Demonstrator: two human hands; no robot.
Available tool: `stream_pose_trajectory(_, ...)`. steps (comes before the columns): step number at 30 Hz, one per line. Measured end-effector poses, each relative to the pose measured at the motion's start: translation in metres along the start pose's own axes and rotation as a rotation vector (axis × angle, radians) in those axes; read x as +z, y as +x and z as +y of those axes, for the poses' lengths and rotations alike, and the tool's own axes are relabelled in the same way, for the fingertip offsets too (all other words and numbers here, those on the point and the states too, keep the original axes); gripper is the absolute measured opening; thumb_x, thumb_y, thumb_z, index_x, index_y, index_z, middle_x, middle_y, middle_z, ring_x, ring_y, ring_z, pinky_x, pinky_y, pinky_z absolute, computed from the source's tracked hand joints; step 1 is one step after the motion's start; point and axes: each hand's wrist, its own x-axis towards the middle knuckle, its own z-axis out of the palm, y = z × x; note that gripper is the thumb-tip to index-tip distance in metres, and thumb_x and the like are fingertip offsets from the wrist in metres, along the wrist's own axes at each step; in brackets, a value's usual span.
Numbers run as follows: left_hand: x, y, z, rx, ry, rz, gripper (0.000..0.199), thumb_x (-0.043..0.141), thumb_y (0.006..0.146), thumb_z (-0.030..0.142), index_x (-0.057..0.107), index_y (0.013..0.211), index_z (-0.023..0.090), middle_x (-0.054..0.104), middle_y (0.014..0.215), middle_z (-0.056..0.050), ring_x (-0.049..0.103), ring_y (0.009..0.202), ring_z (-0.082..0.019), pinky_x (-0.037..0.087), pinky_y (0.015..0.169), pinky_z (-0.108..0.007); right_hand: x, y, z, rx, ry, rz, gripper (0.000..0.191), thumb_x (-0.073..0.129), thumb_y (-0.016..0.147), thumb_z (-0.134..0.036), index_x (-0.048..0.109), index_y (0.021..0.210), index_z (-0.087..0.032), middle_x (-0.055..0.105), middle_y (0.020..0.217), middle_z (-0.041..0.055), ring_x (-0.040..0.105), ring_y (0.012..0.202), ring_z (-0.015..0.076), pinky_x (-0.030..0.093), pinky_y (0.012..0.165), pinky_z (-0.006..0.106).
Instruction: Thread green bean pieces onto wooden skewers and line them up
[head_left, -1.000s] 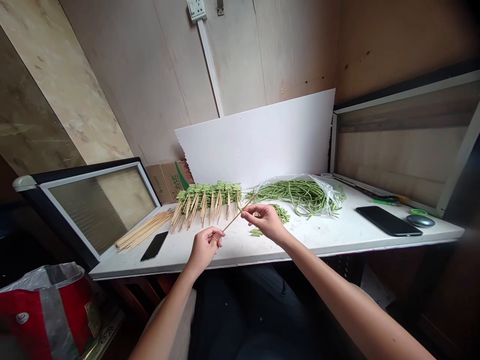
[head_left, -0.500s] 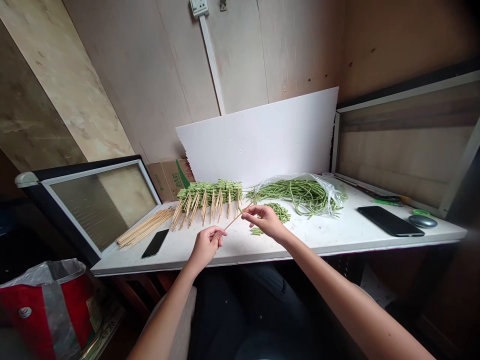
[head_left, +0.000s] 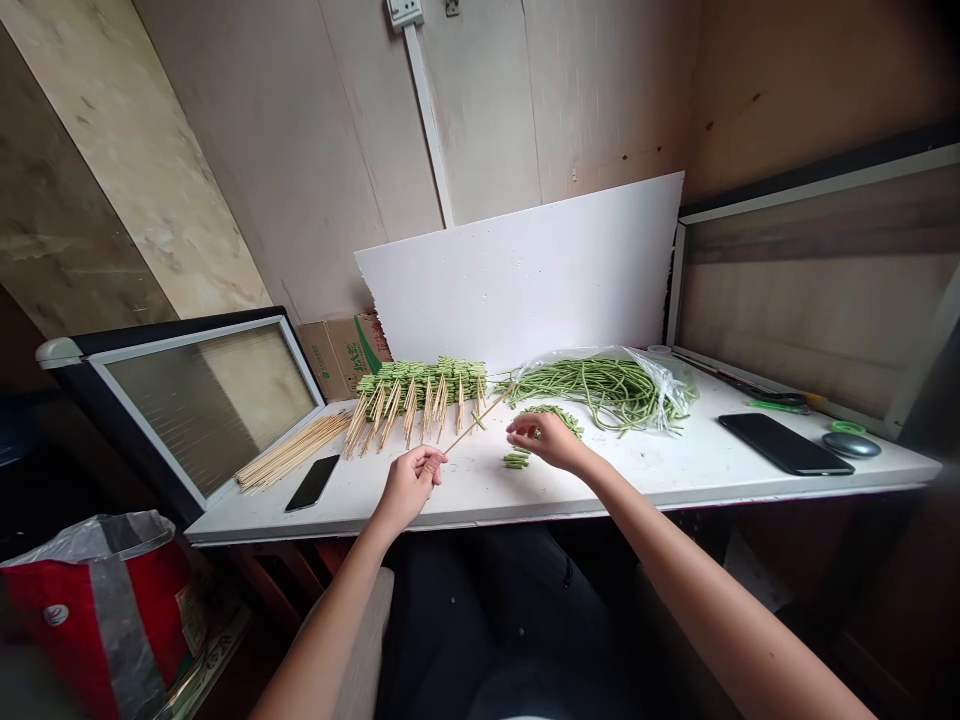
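My left hand [head_left: 412,482] is closed around the lower end of a thin bamboo skewer [head_left: 459,438], which slants up to the right. One short piece of green bean [head_left: 479,421] is threaded crosswise on it. My right hand [head_left: 551,442] hovers just right of the skewer, its fingers loosely bent and apart, with nothing visible in them. Behind and below it lies a pile of cut bean pieces [head_left: 564,418], partly hidden by the hand. A few more cut pieces [head_left: 516,460] lie in front of the pile.
Stacked bean skewers [head_left: 424,378] stand at the back left, beside loose bamboo skewers [head_left: 289,452] and a phone [head_left: 312,484]. Long beans [head_left: 592,385] lie in a plastic bag behind. Another phone [head_left: 784,443] and a grey oval object [head_left: 851,444] are at the right. A white board [head_left: 525,270] stands behind.
My right hand has let go of the bean piece on the skewer and moved right, toward the cut pieces. My left hand still holds the skewer, nearly in place.
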Motion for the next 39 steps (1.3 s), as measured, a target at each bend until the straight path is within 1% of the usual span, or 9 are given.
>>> stream_pose_trajectory(3, -0.001, 0.001, -0.001, 0.003, 0.024, 0.003, 0.046, 0.056, 0.096, 0.058, 0.068, 0.095, 0.015, 0.059, 0.066, 0.001, 0.046, 0.047, -0.009, 0.039, 0.049, -0.023, 0.0, -0.001, 0.022, 0.031, -0.175, -0.176, 0.014, 0.079, 0.081, -0.034, 0.083, 0.086, -0.022, 0.079, 0.089, 0.0084, 0.069, 0.079, 0.0248, 0.05, 0.068, 0.032)
stream_pose_trajectory(6, -0.001, 0.001, -0.002, -0.002, 0.042, -0.004, 0.046, 0.057, 0.095, 0.06, 0.069, 0.094, 0.015, 0.059, 0.066, 0.001, 0.046, 0.047, -0.01, 0.039, 0.049, -0.023, 0.01, -0.004, 0.029, 0.041, -0.261, -0.24, 0.009, 0.077, 0.083, -0.03, 0.083, 0.083, -0.024, 0.079, 0.088, 0.0067, 0.069, 0.078, 0.0246, 0.048, 0.066, 0.031)
stream_pose_trajectory(12, 0.0, 0.001, -0.003, 0.024, 0.075, -0.023, 0.047, 0.058, 0.094, 0.06, 0.071, 0.094, 0.014, 0.06, 0.065, -0.001, 0.049, 0.05, -0.011, 0.041, 0.052, -0.024, 0.035, -0.01, 0.022, 0.021, -0.589, -0.146, 0.009, 0.074, 0.087, -0.025, 0.08, 0.088, -0.019, 0.076, 0.087, 0.0131, 0.064, 0.105, 0.032, 0.045, 0.074, 0.031)
stream_pose_trajectory(19, -0.002, 0.001, -0.006, 0.02, 0.081, -0.025, 0.047, 0.056, 0.096, 0.059, 0.071, 0.095, 0.015, 0.06, 0.066, 0.0, 0.051, 0.053, -0.013, 0.04, 0.054, -0.024, 0.04, -0.011, 0.022, -0.071, -0.676, -0.121, 0.013, 0.064, 0.094, -0.018, 0.075, 0.089, -0.015, 0.073, 0.101, 0.017, 0.061, 0.106, 0.0316, 0.045, 0.085, 0.034)
stream_pose_trajectory(25, -0.005, 0.003, -0.009, 0.045, 0.092, 0.005, 0.044, 0.057, 0.097, 0.056, 0.071, 0.095, 0.014, 0.062, 0.066, -0.001, 0.057, 0.058, -0.014, 0.043, 0.057, -0.025, 0.021, -0.003, 0.018, -0.03, -0.152, -0.001, 0.017, 0.065, 0.096, -0.032, 0.071, 0.094, -0.016, 0.074, 0.092, 0.011, 0.066, 0.09, 0.0247, 0.05, 0.076, 0.033)
stream_pose_trajectory(28, -0.005, 0.003, -0.01, 0.09, 0.125, 0.063, 0.041, 0.058, 0.098, 0.053, 0.072, 0.094, 0.014, 0.065, 0.067, -0.003, 0.063, 0.063, -0.016, 0.047, 0.062, -0.026, 0.006, 0.003, 0.012, 0.021, 0.191, 0.149, 0.039, 0.075, 0.087, -0.051, 0.071, 0.101, -0.015, 0.075, 0.097, 0.0122, 0.069, 0.087, 0.0237, 0.055, 0.078, 0.036)
stream_pose_trajectory(31, -0.005, 0.002, -0.009, 0.143, 0.161, 0.169, 0.034, 0.061, 0.098, 0.047, 0.074, 0.095, 0.015, 0.072, 0.072, -0.005, 0.07, 0.07, -0.019, 0.052, 0.067, -0.027, -0.008, 0.005, 0.005, 0.087, 0.477, 0.266, 0.052, 0.082, 0.078, -0.059, 0.074, 0.106, -0.016, 0.076, 0.099, 0.0109, 0.069, 0.09, 0.0237, 0.057, 0.082, 0.037)
stream_pose_trajectory(35, -0.003, -0.002, -0.004, 0.284, 0.196, 0.288, 0.025, 0.064, 0.097, 0.039, 0.076, 0.097, 0.017, 0.078, 0.08, -0.006, 0.076, 0.077, -0.02, 0.058, 0.074, -0.029, -0.019, 0.006, -0.006, 0.123, 0.893, 0.283, 0.037, 0.087, 0.076, -0.051, 0.078, 0.095, -0.021, 0.074, 0.09, 0.0039, 0.067, 0.082, 0.0166, 0.057, 0.08, 0.028)
stream_pose_trajectory(39, -0.002, -0.005, 0.002, 0.414, 0.249, 0.335, 0.019, 0.064, 0.098, 0.033, 0.077, 0.098, 0.019, 0.079, 0.084, -0.006, 0.076, 0.079, -0.02, 0.06, 0.076, -0.03, -0.021, 0.005, -0.016, 0.133, 1.172, 0.271, 0.028, 0.089, 0.077, -0.043, 0.079, 0.096, -0.024, 0.078, 0.104, 0.0057, 0.073, 0.098, 0.0194, 0.06, 0.091, 0.027)
